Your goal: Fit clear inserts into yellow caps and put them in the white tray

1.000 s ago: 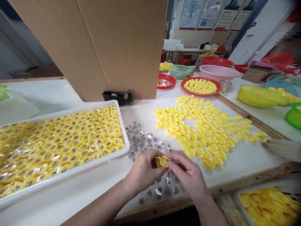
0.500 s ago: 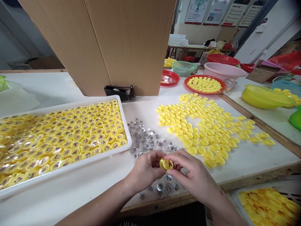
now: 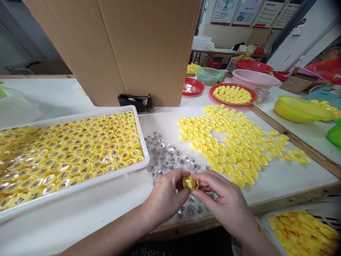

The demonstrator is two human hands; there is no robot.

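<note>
Near the table's front edge, my left hand and my right hand meet at a small yellow piece. Fingertips of both hands pinch it, the left at its left side and the right at its right side. A dark printed mark shows on its right part. Beneath and behind the hands lie many clear round pieces with dark prints. Yellow cup-like pieces are spread to the right. At the left, a white tray holds rows of yellow pieces with printed faces.
A tall cardboard box stands behind a black tape dispenser. Farther back are a red plate of yellow pieces, a green basket and a pink basin. A container of yellow pieces sits at lower right.
The yellow piece has turned between my fingers and shifted slightly right. My left hand has also moved a little to the right.
</note>
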